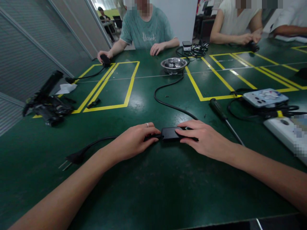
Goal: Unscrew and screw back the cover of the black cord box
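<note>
A black power adapter [169,133] lies on the green table between my hands. My left hand [135,140] has its fingers closed round the cord where it meets the adapter's left end. From there the power cord [99,139] runs left, ending in a two-pin plug [76,156] on the table. My right hand [206,139] is closed on the adapter's right end, thumb in front and fingers on top. A second black cable [168,104] curves away behind my right hand toward a metal bowl [174,65]; where it joins the adapter is hidden.
Right of my hands lie a screwdriver [225,118], a light-blue box-like device [265,97] with cables, and a white power strip [287,134]. Black parts [50,105] are heaped at left. Yellow tape [130,89] marks the table. Across it sit co-workers, one person's hand [103,57] holding a black object.
</note>
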{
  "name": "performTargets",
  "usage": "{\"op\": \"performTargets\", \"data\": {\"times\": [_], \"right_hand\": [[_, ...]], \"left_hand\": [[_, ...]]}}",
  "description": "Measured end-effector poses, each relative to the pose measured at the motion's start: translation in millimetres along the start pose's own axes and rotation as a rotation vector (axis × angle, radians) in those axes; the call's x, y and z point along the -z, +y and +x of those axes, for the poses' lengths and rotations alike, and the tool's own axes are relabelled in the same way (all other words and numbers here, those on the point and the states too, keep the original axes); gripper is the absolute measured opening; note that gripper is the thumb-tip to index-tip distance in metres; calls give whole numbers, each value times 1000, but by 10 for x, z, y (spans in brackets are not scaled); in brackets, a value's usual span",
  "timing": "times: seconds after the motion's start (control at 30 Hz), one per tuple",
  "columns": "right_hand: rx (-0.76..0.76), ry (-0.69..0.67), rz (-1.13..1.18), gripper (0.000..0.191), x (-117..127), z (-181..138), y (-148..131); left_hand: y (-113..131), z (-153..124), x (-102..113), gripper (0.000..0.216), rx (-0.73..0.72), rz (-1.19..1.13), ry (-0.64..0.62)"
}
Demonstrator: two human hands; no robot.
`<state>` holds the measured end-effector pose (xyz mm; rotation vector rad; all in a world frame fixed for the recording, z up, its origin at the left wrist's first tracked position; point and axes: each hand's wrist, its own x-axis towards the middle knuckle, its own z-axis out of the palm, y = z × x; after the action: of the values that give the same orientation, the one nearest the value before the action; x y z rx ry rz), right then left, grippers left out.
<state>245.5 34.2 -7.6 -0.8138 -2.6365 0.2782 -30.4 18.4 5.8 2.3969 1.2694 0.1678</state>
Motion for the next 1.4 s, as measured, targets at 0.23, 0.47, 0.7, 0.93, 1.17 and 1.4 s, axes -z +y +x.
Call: {"op": "performTargets", "data": {"times": [0.23, 0.47, 0.7, 0.93, 1.17, 1.4], "right_hand": [[104, -45, -151, 39, 108, 22, 37], [-308, 206, -373, 39, 502, -41, 469], [-704, 26, -577, 51, 451, -135, 774], [-870, -27, -468, 40, 342, -191, 951], [-808, 451, 196, 32, 522, -72, 846], [-770, 775, 1066, 28, 606, 22, 764]], "left_hand": [[-58, 13, 28, 24, 9, 81, 10], [-61, -72, 172, 45, 35, 214, 55], [288, 12, -105, 72, -170, 342, 160], [308, 82, -220, 57, -177, 347, 87], [282, 102, -232, 52, -207, 301, 140], [251, 92, -261, 50, -248, 325, 202]]}}
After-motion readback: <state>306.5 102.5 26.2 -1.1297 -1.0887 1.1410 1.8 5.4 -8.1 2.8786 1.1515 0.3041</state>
